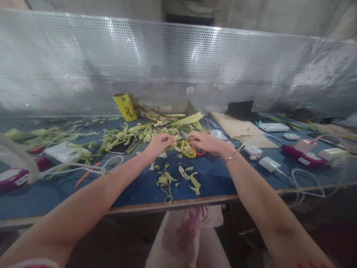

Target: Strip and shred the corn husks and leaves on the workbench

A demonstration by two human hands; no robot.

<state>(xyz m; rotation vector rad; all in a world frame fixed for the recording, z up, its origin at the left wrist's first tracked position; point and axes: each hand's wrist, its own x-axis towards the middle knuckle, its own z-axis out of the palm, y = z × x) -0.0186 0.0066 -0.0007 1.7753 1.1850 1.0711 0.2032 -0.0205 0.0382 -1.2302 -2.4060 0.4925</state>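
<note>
My left hand (pixel 158 143) pinches a pale green leaf strip (pixel 175 140) above the blue table (pixel 139 190). My right hand (pixel 205 142) holds the other end of the same strip, a bracelet on its wrist. Between and just below the hands lie scissors with yellow and red handles (pixel 189 150). Cut leaf scraps (pixel 181 178) are scattered in front of my hands. A heap of long green leaves (pixel 145 131) lies behind the hands.
A yellow packet (pixel 125 107) leans on the perforated metal screen (pixel 178 67). White chargers (pixel 269 163), cables (pixel 304 182) and pink devices (pixel 302 153) lie right; cardboard (pixel 240 128) behind them. A white box (pixel 64 152) and an orange strip (pixel 86 174) lie left. The table's front edge (pixel 178 204) is near.
</note>
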